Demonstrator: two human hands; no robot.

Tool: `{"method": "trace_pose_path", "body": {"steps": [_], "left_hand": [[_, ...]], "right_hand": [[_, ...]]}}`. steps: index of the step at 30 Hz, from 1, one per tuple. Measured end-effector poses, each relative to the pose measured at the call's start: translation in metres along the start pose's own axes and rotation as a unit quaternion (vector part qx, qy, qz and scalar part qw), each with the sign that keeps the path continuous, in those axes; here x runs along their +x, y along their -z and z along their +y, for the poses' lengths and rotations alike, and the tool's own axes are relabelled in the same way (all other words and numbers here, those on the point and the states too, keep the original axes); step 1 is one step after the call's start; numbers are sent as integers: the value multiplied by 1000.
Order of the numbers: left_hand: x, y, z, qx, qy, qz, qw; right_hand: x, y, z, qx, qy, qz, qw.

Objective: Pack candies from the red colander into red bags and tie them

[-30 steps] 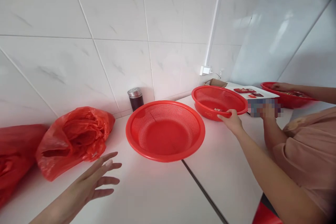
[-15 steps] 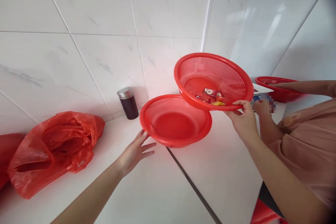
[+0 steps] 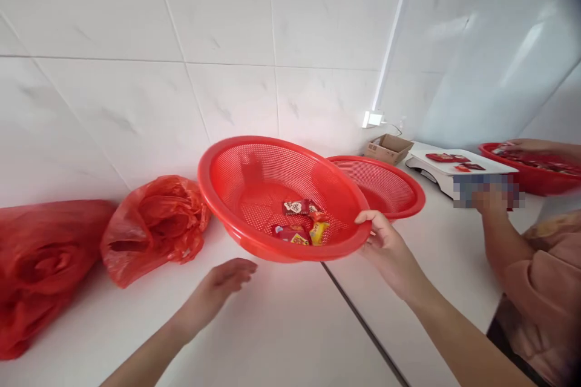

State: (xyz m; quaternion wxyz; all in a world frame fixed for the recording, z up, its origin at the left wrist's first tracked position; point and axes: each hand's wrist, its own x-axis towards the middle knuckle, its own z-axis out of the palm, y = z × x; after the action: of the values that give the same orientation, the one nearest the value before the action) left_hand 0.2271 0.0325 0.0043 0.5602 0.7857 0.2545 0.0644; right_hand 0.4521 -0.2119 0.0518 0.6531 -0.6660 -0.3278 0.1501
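Note:
My right hand (image 3: pixel 390 257) grips the right rim of a red plastic colander (image 3: pixel 281 160), thumb over the edge and fingers below. The colander is tilted toward me. Several small wrapped snacks lie inside, among them a dark red packet (image 3: pixel 297 207) and a yellow one (image 3: pixel 319 232). Just below its left front edge is my left hand (image 3: pixel 222 287), fingers loosely bent, apart from the rim and holding nothing. Behind and to the right stands a second red colander (image 3: pixel 385 184), partly hidden by the held one.
Two red plastic bags (image 3: pixel 157 227) sit on the white table (image 3: pixel 272 338) at left. At right are a cardboard box (image 3: pixel 389 149), a white scale (image 3: pixel 458 163) bearing red packets, and another red basket (image 3: pixel 535 178). A co-worker's hands (image 3: pixel 492 202) are at the scale and basket.
My right hand has brought the colander of snacks left and nearer. My left hand has let go of the second colander, which now shows farther right. The view has turned right.

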Motion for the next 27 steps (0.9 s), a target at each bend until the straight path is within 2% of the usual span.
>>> {"method": "trace_pose_path", "body": {"steps": [3,5,6,8,11,16,18,20,22,25,27], "left_hand": [[-16,49,-19,49,-20,186,981],[-20,75,-25,133,-38,289,947],[-19,84,-27,179,-44,321,929],[-11,98,-29,250,-52,352,900],[13,110,-31,278,-66,377,881],[53,131,-26,316,-64,390,863],[60,141,-22,324,-52,384,863],[61,151,-16,322,-44,381,866],[55,159,-8,310,-50,385,868],[39,166,6,264,-74,393,878],[24,167,16,207,-85,398,890]], "right_hand": [[-5,-7,15,-44,-9,17,999],[-5,-10,26,-89,-15,44,995],[-5,-13,31,-111,-20,58,992],[-6,-17,39,-141,-27,83,986],[-17,-26,50,-127,-28,101,986],[-66,-51,71,-66,-32,148,986],[-85,-67,76,-73,-56,118,989],[-96,-86,73,-104,-79,47,990],[-96,-109,63,-129,-70,-37,989],[-80,-148,38,-134,6,-156,979],[-64,-176,21,-126,80,-197,969]]}}
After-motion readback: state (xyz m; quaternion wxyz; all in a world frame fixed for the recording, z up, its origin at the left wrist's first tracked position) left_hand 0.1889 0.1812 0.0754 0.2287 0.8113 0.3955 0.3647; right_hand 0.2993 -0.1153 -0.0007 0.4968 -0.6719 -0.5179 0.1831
